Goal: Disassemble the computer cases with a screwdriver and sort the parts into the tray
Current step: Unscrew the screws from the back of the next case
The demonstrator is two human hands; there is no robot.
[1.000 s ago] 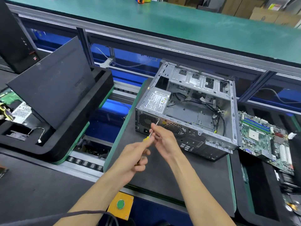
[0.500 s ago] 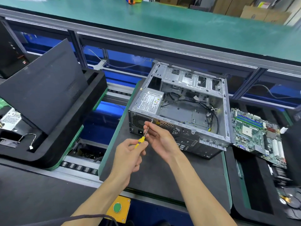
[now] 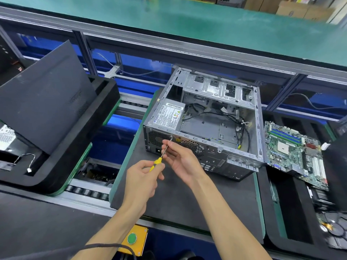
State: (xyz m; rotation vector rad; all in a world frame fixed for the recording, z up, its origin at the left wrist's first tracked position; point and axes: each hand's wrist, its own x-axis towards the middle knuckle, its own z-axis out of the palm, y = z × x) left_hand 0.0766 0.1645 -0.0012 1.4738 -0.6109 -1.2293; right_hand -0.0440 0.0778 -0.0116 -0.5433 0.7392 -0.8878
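Backing out a power-supply screw

Curling round the yellow handle, the left hand grips the screwdriver, while the right hand pinches its metal shaft to steady it. The tip meets a screw on the rear panel of the computer case, which lies open on the bench with the power supply inside. Removing that unit looks like the step in hand; next, turning while pressing squarely should free the screw. The motherboard already lies on the tray at right. Since a second ago, the tip has reached the screw.
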